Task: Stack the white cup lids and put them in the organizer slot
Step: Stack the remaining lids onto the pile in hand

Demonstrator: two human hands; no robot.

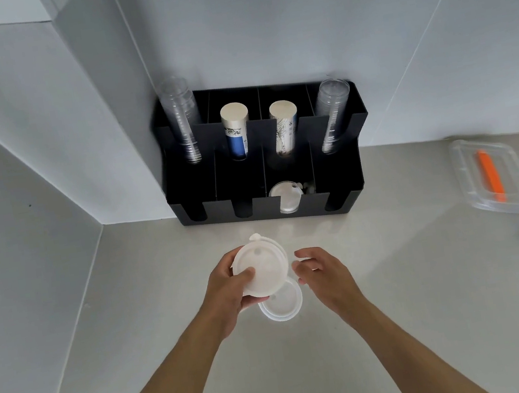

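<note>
- The stacking step was in hand: the left hand (231,284) held a stack of white lids (260,268) above the counter (398,276), thumb across the top face and fingers curled under the near edge, gripping it.
- How many lids made up the stack could not be told; its rim looked layered.
- The right hand (321,271) hovered just beside the stack's right edge, fingers loosely curled and apart, holding nothing.
- One loose lid (282,304) lay flat on the counter, directly below the stack and partly hidden by it.
- The organizer (336,198) stood against the wall, well beyond the hands. Its third front slot from the left already held some lids (286,197); the other front slots looked empty, though they were dark.
- The back slots held clear cups (185,123) and paper cups (236,129).
- By my reading, the loose lid had to join the stack next. The free right hand was best placed to pick it up.
- That move called for matching rims and tabs so the lids nested squarely.
- Afterwards the stack would need carrying forward and lowering into the slot.
</note>
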